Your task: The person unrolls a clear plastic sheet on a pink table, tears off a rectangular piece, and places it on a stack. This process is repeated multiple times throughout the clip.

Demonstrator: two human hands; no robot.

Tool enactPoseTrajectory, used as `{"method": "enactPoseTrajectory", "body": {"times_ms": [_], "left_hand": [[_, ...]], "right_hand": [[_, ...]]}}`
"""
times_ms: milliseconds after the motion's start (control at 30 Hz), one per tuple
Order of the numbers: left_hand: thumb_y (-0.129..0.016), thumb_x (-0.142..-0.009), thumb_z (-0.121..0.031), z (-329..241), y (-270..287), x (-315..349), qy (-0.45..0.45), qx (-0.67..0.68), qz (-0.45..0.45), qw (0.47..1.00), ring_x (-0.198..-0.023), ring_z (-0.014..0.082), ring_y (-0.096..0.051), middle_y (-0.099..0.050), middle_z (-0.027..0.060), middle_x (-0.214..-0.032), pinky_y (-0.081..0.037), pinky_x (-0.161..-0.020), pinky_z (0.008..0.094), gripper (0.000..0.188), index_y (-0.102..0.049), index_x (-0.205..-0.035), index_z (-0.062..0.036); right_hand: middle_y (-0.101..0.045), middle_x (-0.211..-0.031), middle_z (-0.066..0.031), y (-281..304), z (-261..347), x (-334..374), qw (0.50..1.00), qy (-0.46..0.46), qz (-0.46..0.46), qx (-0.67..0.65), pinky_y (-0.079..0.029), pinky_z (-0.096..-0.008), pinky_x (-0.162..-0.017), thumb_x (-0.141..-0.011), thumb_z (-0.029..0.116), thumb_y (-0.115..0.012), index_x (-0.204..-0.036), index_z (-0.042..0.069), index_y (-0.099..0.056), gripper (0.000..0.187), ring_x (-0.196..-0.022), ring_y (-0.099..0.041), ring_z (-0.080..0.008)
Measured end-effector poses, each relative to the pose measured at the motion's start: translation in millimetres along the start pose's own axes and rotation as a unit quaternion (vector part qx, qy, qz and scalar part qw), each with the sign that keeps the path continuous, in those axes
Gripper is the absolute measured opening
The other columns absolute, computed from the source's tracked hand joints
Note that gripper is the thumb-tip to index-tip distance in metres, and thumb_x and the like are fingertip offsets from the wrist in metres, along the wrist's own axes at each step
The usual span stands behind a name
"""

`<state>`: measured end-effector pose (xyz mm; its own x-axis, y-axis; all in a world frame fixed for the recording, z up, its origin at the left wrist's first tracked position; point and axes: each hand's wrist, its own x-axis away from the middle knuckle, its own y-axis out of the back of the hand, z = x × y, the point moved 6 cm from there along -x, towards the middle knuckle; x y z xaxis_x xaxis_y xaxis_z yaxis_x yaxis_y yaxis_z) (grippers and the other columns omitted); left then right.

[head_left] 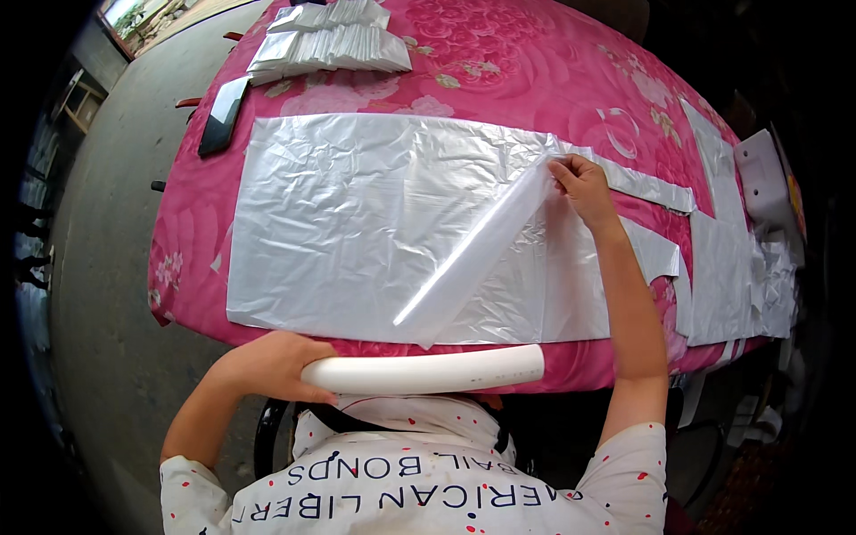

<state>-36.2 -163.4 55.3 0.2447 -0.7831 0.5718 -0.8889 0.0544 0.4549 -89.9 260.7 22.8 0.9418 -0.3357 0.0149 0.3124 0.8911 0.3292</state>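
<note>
My left hand (275,367) grips one end of a white plastic pipe (437,369), which lies crosswise along the table's near edge, close to my body. My right hand (581,185) pinches the far edge of a thin translucent plastic bag (486,245), raised in a slanting fold. Beneath it spreads a wide flat layer of shiny whitish plastic bags (312,214), wrinkled all over. At its right end, handle-like strips (646,185) stick out, with a gap between them. How many bags lie in the layer, I cannot tell.
Bundles of folded white bags (330,49) are stacked at the far left, with a dark phone (225,116) nearer. More flat plastic bags (720,276) cover the right end, beside a white plastic box (765,174) and crumpled plastic (774,276). A pink floral tablecloth (517,53) covers the table.
</note>
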Motion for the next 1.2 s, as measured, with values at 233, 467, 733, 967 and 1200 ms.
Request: {"method": "enactPoseTrajectory", "body": {"times_ms": [233, 467, 733, 967, 1200], "left_hand": [[-0.07, -0.071, -0.03, -60.4, 42.0, -73.8, -0.229, -0.274, -0.302, 0.884, -0.09, 0.0271, -0.057, -0.06, 0.0095, -0.098, -0.046, -0.076, 0.0377, 0.036, -0.059, -0.095, -0.0048], [-0.055, -0.08, -0.044, -55.4, -24.9, -73.7, -0.357, -0.29, -0.178, 0.87, -0.122, 0.0266, -0.04, -0.043, 0.0153, -0.13, -0.031, -0.103, 0.0388, 0.061, -0.046, -0.12, 0.0018], [-0.047, -0.08, -0.055, -44.5, -59.7, -76.6, -0.249, -0.329, -0.168, 0.895, -0.136, 0.0255, -0.019, -0.022, 0.0148, -0.146, -0.016, -0.11, 0.0424, 0.079, -0.029, -0.138, -0.004], [-0.05, -0.077, -0.055, -51.7, -73.6, -76.7, -0.215, -0.352, -0.209, 0.887, -0.136, 0.0253, -0.019, -0.022, 0.0138, -0.146, -0.015, -0.109, 0.043, 0.079, -0.03, -0.138, -0.008], [-0.056, -0.075, -0.05, -53.8, -70.0, -77.2, -0.256, -0.352, -0.174, 0.883, -0.137, 0.0265, -0.017, -0.021, 0.0145, -0.146, -0.014, -0.11, 0.0421, 0.079, -0.03, -0.139, -0.0111]], "right_hand": [[-0.056, -0.068, 0.0019, -68.8, 23.2, -14.2, 0.994, 0.002, 0.111, 0.012, -0.041, -0.0206, -0.056, -0.084, 0.017, -0.063, -0.085, 0.0, -0.063, 0.017, -0.061, -0.049, -0.005], [-0.056, -0.069, 0.0008, -75.0, 20.1, -25.2, 0.989, -0.049, 0.14, 0.027, -0.042, -0.0209, -0.058, -0.083, 0.02, -0.064, -0.088, 0.0, -0.063, 0.02, -0.062, -0.05, -0.0057], [-0.053, -0.113, -0.0155, -78.8, 66.9, 30.6, 0.995, 0.031, 0.002, 0.093, -0.045, -0.032, -0.083, -0.082, 0.023, -0.062, -0.116, 0.001, -0.053, 0.041, -0.098, -0.055, -0.0215], [-0.056, -0.109, -0.0108, -125.2, 81.3, 155.9, 0.91, 0.221, 0.132, 0.326, -0.043, -0.0385, -0.084, -0.077, 0.012, -0.065, -0.122, 0.009, -0.052, 0.047, -0.098, -0.052, -0.0299], [-0.057, -0.105, -0.0103, -6.2, 38.5, 117.4, 0.907, 0.131, -0.1, 0.387, -0.044, -0.0368, -0.081, -0.076, 0.011, -0.065, -0.122, 0.01, -0.054, 0.047, -0.094, -0.053, -0.0279]]}}
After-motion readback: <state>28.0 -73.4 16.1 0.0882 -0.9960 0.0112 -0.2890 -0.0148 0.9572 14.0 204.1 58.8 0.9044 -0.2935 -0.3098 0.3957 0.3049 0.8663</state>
